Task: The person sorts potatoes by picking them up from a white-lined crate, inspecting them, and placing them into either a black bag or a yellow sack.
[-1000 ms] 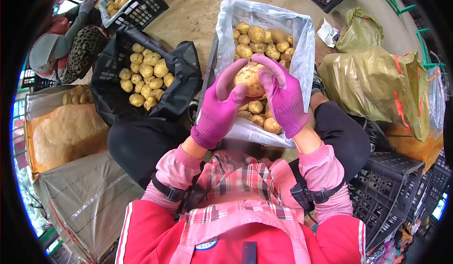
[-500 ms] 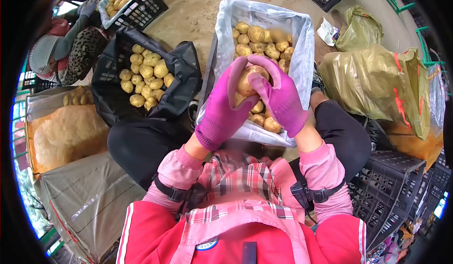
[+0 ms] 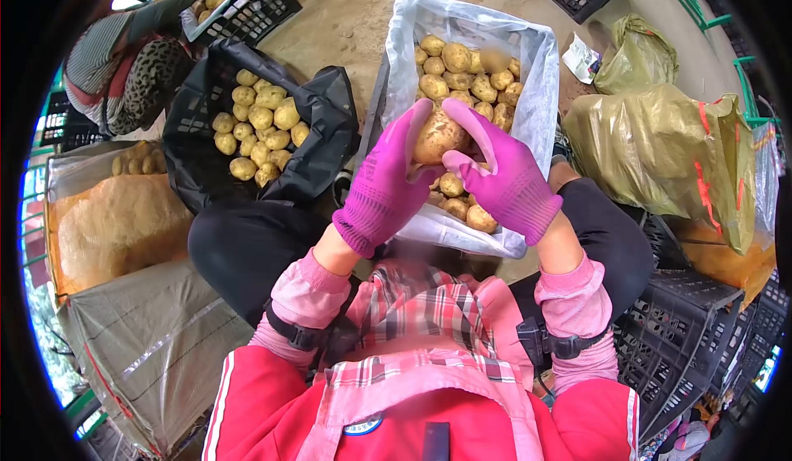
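Observation:
A large potato (image 3: 440, 138) is held between my two hands, above a crate lined with white plastic (image 3: 540, 82). My left hand (image 3: 392, 176), in a magenta glove, grips the potato's left side. From the right, my right hand (image 3: 503, 172), in a matching glove, touches it with thumb and fingers curved around. Several potatoes (image 3: 483, 88) lie in the crate beyond and below my hands; part of them is hidden by the gloves. To the left, more potatoes (image 3: 262, 117) fill a crate lined with black plastic (image 3: 326, 110).
Another person (image 3: 136, 69) bends over a potato crate (image 3: 260, 7) at the far left. Olive plastic sacks (image 3: 652, 143) lie on the right, with black crates (image 3: 672, 321) stacked below them. An orange-tinted bag (image 3: 120, 230) and a grey-covered stack (image 3: 157, 345) stand at the left.
The potato has turned in my hands, and my right hand's fingers have spread slightly outward. At the far left, the other person has leaned further toward their crate.

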Demonstrator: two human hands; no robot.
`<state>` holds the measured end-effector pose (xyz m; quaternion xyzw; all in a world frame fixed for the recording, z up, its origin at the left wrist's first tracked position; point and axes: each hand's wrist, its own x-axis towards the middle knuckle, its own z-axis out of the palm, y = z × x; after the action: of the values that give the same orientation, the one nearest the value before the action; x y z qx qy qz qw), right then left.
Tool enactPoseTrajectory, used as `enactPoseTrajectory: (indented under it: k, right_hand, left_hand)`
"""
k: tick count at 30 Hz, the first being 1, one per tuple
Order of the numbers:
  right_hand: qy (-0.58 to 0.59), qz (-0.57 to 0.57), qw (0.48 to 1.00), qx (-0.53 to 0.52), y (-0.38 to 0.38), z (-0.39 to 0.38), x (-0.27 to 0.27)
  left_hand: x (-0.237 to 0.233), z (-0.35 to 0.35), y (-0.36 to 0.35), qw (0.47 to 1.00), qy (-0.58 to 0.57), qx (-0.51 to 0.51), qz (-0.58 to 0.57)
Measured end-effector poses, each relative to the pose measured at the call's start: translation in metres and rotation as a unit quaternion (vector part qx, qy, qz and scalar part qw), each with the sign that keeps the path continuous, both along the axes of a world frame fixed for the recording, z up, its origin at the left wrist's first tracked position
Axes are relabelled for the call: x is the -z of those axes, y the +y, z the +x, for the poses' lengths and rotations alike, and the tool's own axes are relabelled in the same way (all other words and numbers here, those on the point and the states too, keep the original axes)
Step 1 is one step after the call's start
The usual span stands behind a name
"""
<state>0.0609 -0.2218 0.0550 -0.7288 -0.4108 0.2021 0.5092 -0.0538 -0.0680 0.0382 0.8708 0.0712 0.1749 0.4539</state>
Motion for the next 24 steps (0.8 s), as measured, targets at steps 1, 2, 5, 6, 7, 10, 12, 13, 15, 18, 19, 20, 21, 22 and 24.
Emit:
enactPoseTrajectory:
  k: [1,2,5,6,7,10,12,13,15,18,19,20,21,22,24]
  right_hand:
    - [-0.066,-0.014,0.998,-0.012,-0.001,0.000,0.002]
    - [-0.077,-0.052,0.995,-0.019,-0.002,0.000,0.001]
    - [-0.109,-0.130,0.985,-0.024,-0.004,-0.001,-0.002]
    - [-0.118,-0.134,0.984,-0.014,-0.003,-0.004,0.001]
    - [-0.127,-0.136,0.982,-0.004,-0.002,-0.006,0.002]
    - [-0.112,-0.208,0.971,0.020,0.001,-0.009,-0.006]
    - [-0.147,-0.131,0.980,0.019,-0.004,-0.004,0.002]
    - [-0.166,-0.091,0.982,0.017,-0.006,0.000,0.005]
    - [-0.091,-0.041,0.995,0.012,-0.009,0.007,0.002]
    - [0.042,-0.012,0.999,0.018,-0.011,0.005,-0.010]
    - [0.075,-0.012,0.997,0.018,-0.010,0.002,-0.012]
    - [0.110,-0.011,0.994,0.019,-0.008,0.000,-0.013]
    - [0.095,-0.025,0.995,0.018,-0.006,-0.001,-0.014]
    - [0.081,-0.040,0.996,0.019,-0.006,0.000,-0.015]
    - [0.041,-0.063,0.996,0.038,-0.006,0.000,-0.015]
  left_hand:
    - [0.002,0.000,0.002,0.999,-0.015,0.011,0.031]
    - [0.002,0.000,0.003,0.999,-0.013,0.018,0.038]
    - [0.002,0.000,0.004,0.998,-0.007,0.036,0.058]
    - [0.001,0.001,0.004,0.997,-0.002,0.040,0.063]
    - [0.000,0.001,0.004,0.997,0.003,0.045,0.069]
    - [-0.001,0.000,0.002,0.995,0.012,0.039,0.094]
    - [-0.008,-0.001,0.001,0.997,0.018,0.040,0.067]
    - [-0.012,-0.001,0.001,0.998,0.020,0.039,0.054]
    - [-0.016,-0.001,0.001,0.999,0.006,0.029,0.036]
    - [-0.018,-0.001,0.004,0.999,-0.013,0.029,0.040]
    - [-0.018,-0.001,0.005,0.998,-0.018,0.030,0.047]
    - [-0.016,-0.002,0.006,0.998,-0.015,0.032,0.053]
    - [-0.012,-0.003,0.006,0.998,-0.011,0.036,0.059]
    - [-0.010,-0.003,0.005,0.997,-0.008,0.042,0.064]
    - [-0.012,-0.003,0.005,0.997,-0.006,0.042,0.066]
